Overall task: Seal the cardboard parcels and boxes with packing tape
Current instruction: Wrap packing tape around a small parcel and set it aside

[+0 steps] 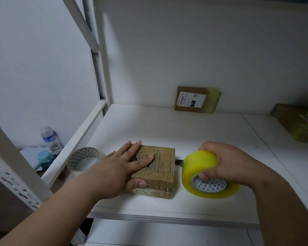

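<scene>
The white shelf (167, 125) took up most of the view, with its upright post (100, 50) at 11 o'clock. At 3 o'clock, against the right edge, lay a taped carton (295, 123), partly cut off. At 12 o'clock a flat parcel (197, 99) with a white label leaned on the back wall.

The box (160, 172), brown and torn on top, sat at the centre of the shelf near the front edge, with clear tape along its front side. The left hand (124, 166) lay flat on its top, fingers straight and spread, the thumb against the front face.

Just beside the box at 3 o'clock was the yellow tape roll (208, 174), tilted on the shelf. The right hand (226, 162) gripped it, fingers curled over the rim and the thumb inside the core. A small green thing showed between roll and box; I could not tell what it was.

At 9 o'clock a spare clear roll (83, 160) stood at the shelf's left edge. Beyond it, lower down, stood a water bottle (51, 139).
</scene>
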A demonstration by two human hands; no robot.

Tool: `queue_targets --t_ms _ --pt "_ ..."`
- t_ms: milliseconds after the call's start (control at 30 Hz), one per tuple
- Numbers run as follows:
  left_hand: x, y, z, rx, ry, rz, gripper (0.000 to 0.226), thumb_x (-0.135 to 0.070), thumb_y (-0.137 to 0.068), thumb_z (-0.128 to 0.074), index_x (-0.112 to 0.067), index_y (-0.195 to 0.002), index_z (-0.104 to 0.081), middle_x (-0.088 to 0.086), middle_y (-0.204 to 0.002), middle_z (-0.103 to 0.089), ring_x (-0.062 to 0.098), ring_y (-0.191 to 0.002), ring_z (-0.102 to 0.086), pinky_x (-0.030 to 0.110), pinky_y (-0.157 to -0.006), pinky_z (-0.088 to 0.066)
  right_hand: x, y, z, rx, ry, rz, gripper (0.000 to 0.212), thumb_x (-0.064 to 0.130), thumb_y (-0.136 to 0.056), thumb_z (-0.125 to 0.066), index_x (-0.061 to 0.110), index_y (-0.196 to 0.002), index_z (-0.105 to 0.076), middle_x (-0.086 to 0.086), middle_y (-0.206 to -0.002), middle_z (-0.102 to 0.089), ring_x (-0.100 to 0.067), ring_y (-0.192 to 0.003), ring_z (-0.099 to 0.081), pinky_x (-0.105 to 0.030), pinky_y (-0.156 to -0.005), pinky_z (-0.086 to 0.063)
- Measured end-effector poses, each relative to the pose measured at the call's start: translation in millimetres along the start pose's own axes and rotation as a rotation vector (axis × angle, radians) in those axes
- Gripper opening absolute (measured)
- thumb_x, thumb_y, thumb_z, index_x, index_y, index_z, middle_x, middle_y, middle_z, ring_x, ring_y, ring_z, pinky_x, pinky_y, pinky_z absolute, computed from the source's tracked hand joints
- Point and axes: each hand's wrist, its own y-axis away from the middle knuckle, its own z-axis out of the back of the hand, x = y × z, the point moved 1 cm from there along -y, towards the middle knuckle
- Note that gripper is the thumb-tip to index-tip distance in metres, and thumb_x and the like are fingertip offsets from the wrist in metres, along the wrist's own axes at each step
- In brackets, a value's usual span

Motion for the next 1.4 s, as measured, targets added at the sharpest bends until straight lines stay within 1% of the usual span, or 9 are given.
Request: queue_targets --t_ms 167,333,433,567,700,800,1000,1167,1400 --pt "14.5 2.3 5.5 0.011 0.136 0.016 0.078 -0.103 -0.046 0.009 -0.081 -0.121 0.017 -0.016 -0.149 0.035 0.012 -0.142 0.030 0.038 -0.124 0.000 9.1 -2.2 -9.8 0.001 -0.086 0.062 0.048 0.041 -0.070 -0.083 0.036 -0.106 -0.051 0.011 -0.106 -0.055 -0.010 -0.095 -0.056 -0.032 -0.075 -0.052" --pt "5.1 1.1 6.3 0.021 0.072 0.058 0.083 -0.098 -0.047 0.016 -0.073 -0.126 0.020 -0.013 -0.146 0.042 0.013 -0.139 0.034 0.042 -0.120 0.007 5.6 -9.0 -3.8 -0.042 -0.037 0.051 0.064 0.038 -0.079 -0.078 0.041 -0.134 -0.044 0.011 -0.128 -0.043 -0.015 -0.117 -0.047 -0.032 -0.093 -0.044" --pt "-6.2 1.9 3.7 -0.022 -0.011 0.060 0.092 -0.092 -0.063 0.002 -0.053 -0.144 0.016 -0.010 -0.148 0.041 0.017 -0.139 0.036 0.041 -0.120 0.012 3.1 -8.2 0.5 -0.068 0.104 0.014 0.077 0.039 -0.083 -0.073 0.040 -0.148 -0.031 0.009 -0.146 -0.038 -0.020 -0.132 -0.039 -0.039 -0.110 -0.033" --pt "-18.3 1.9 -2.1 -0.130 -0.066 0.063 0.113 -0.096 -0.062 0.010 -0.028 -0.152 0.014 -0.010 -0.153 0.031 0.015 -0.144 0.029 0.037 -0.120 0.017 17.2 2.3 -3.9 -0.033 0.351 -0.024 0.102 0.045 -0.081 -0.068 0.035 -0.155 0.000 0.008 -0.164 0.004 -0.018 -0.151 0.002 -0.047 -0.122 0.003" --pt "-21.1 -0.5 -6.8 -0.191 -0.061 0.055 0.115 -0.093 -0.070 0.008 -0.019 -0.156 -0.007 -0.001 -0.162 0.001 0.022 -0.151 0.001 0.038 -0.120 0.000 64.2 15.6 -30.8 -0.177 0.507 0.097 0.105 0.040 -0.082 -0.059 0.020 -0.154 0.015 -0.003 -0.160 0.028 -0.019 -0.148 0.025 -0.051 -0.116 0.019" --pt "-21.4 -1.8 -8.1 -0.148 -0.055 0.079 0.127 -0.089 -0.046 0.033 -0.023 -0.153 0.016 -0.008 -0.156 0.028 0.017 -0.148 0.023 0.033 -0.117 0.015 89.9 17.4 -60.0 -0.152 0.697 0.248 0.090 0.038 -0.089 -0.046 0.008 -0.155 0.008 -0.013 -0.163 0.017 -0.025 -0.150 0.019 -0.058 -0.112 0.023" --pt "-11.3 1.2 -4.6 -0.093 -0.027 0.060 0.116 -0.086 -0.041 0.038 -0.032 -0.142 0.027 -0.011 -0.151 0.033 0.012 -0.143 0.028 0.029 -0.115 0.016 74.9 -7.8 -46.9 -0.159 0.805 0.164 0.090 0.037 -0.084 -0.053 0.006 -0.155 -0.007 -0.013 -0.162 -0.014 -0.028 -0.150 -0.005 -0.059 -0.114 0.019" --pt "-4.1 0.4 -3.4 -0.077 -0.009 0.051 0.110 -0.087 -0.042 0.037 -0.035 -0.139 0.030 -0.013 -0.149 0.034 0.010 -0.141 0.029 0.028 -0.114 0.014 73.5 -15.6 -43.1 -0.124 0.730 0.201 0.105 0.046 -0.080 -0.060 0.013 -0.156 0.005 -0.007 -0.164 -0.009 -0.022 -0.151 -0.004 -0.058 -0.116 0.016" --pt "-9.7 1.0 -6.1 -0.072 -0.020 0.090 0.113 -0.082 -0.039 0.043 -0.026 -0.137 0.032 -0.007 -0.149 0.034 0.014 -0.140 0.030 0.029 -0.114 0.014 71.6 -2.1 -54.3 -0.108 0.763 0.205 0.093 0.043 -0.090 -0.053 0.026 -0.155 0.010 -0.003 -0.165 0.005 -0.029 -0.151 -0.003 -0.059 -0.116 0.007"
